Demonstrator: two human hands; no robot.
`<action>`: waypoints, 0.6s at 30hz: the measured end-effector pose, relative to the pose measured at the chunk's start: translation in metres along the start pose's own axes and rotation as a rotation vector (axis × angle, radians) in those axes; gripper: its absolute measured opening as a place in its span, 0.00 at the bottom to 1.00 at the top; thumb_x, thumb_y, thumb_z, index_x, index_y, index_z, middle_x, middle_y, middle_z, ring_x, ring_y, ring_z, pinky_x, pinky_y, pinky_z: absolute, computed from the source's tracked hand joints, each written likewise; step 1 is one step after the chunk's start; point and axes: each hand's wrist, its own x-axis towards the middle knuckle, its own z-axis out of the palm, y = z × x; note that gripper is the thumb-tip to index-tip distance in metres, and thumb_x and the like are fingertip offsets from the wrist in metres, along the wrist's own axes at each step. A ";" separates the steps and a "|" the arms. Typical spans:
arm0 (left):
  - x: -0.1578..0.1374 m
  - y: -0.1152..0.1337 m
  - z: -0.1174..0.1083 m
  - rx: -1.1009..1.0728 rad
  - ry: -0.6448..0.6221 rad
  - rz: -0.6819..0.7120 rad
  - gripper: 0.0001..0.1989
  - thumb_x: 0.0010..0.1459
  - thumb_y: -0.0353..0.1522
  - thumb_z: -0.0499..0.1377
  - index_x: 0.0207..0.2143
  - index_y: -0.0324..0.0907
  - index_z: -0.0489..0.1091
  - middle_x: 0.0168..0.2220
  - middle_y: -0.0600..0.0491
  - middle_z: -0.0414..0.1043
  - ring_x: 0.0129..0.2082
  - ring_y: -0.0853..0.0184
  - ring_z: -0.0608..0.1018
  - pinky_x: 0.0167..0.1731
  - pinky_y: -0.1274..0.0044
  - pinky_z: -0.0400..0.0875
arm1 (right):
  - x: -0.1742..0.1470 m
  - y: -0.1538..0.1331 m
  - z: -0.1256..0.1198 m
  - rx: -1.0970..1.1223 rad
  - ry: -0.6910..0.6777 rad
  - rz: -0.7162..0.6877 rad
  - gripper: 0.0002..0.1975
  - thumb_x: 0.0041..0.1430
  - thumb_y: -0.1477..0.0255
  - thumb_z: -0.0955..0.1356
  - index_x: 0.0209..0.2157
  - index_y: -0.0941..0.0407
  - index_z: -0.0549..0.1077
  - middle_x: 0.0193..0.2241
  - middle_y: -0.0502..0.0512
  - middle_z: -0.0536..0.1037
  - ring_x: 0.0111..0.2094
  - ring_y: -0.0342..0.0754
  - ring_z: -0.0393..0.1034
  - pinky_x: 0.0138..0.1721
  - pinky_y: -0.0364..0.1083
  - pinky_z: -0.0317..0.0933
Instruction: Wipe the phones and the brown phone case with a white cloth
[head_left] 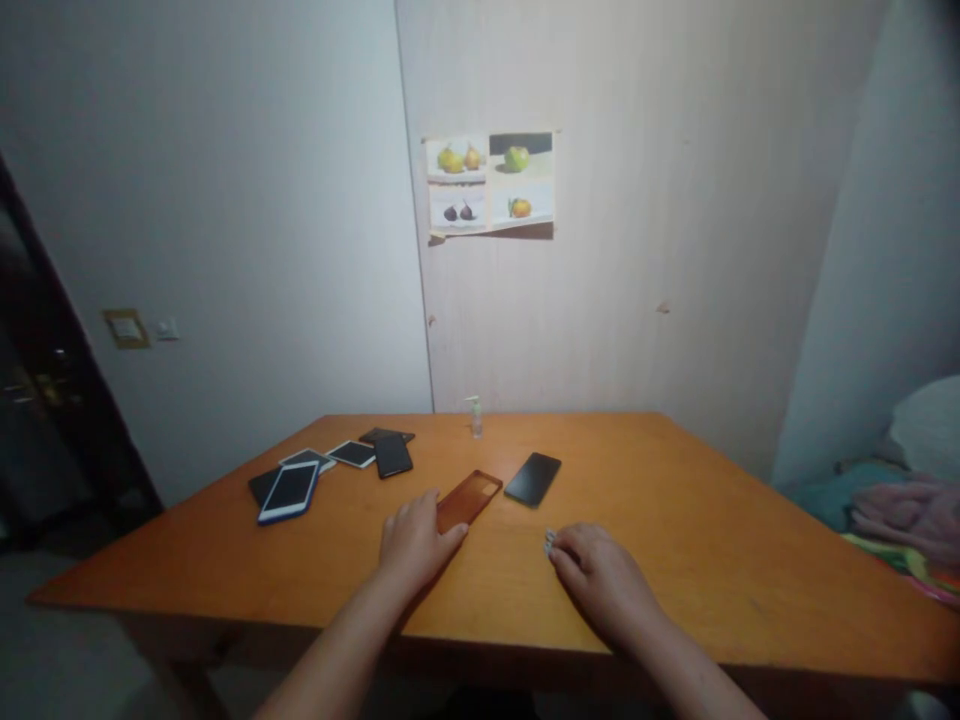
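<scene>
My left hand (417,540) grips the lower left end of a see-through phone case (474,498), which takes on the table's orange-brown colour and has a camera cut-out at its far end. My right hand (600,570) is closed, with its fingertips pinching a small greyish-white crumpled piece (550,542), perhaps cloth or tissue; most of it is hidden by the fingers. Just beyond the hands a dark smartphone (533,479) lies flat, screen up, close to the case's right side.
On the left of the wooden table (720,560) lie several phones, including a white one with a blue edge (289,491) and a black one (393,455). A small clear pump bottle (476,418) stands near the back edge. Piled fabrics (892,510) sit beyond the right edge.
</scene>
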 end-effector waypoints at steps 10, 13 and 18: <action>-0.057 -0.001 -0.004 -0.098 0.017 0.060 0.39 0.50 0.54 0.61 0.59 0.44 0.62 0.56 0.43 0.70 0.55 0.49 0.69 0.52 0.64 0.60 | 0.002 0.003 -0.002 -0.046 -0.015 -0.020 0.09 0.60 0.77 0.62 0.34 0.54 0.74 0.34 0.55 0.77 0.40 0.51 0.69 0.42 0.47 0.58; -0.057 -0.003 0.000 -0.139 0.018 0.089 0.38 0.50 0.50 0.62 0.60 0.42 0.61 0.56 0.43 0.69 0.56 0.49 0.68 0.53 0.64 0.60 | 0.013 0.002 0.000 0.051 -0.041 -0.010 0.09 0.58 0.76 0.63 0.34 0.53 0.74 0.35 0.54 0.78 0.39 0.51 0.70 0.41 0.46 0.59; -0.045 0.003 -0.001 -0.195 0.029 0.060 0.31 0.50 0.43 0.62 0.56 0.43 0.64 0.51 0.43 0.71 0.52 0.51 0.71 0.51 0.65 0.62 | 0.059 -0.018 0.008 0.256 -0.103 -0.063 0.06 0.58 0.73 0.64 0.34 0.53 0.73 0.32 0.52 0.78 0.35 0.49 0.72 0.37 0.45 0.61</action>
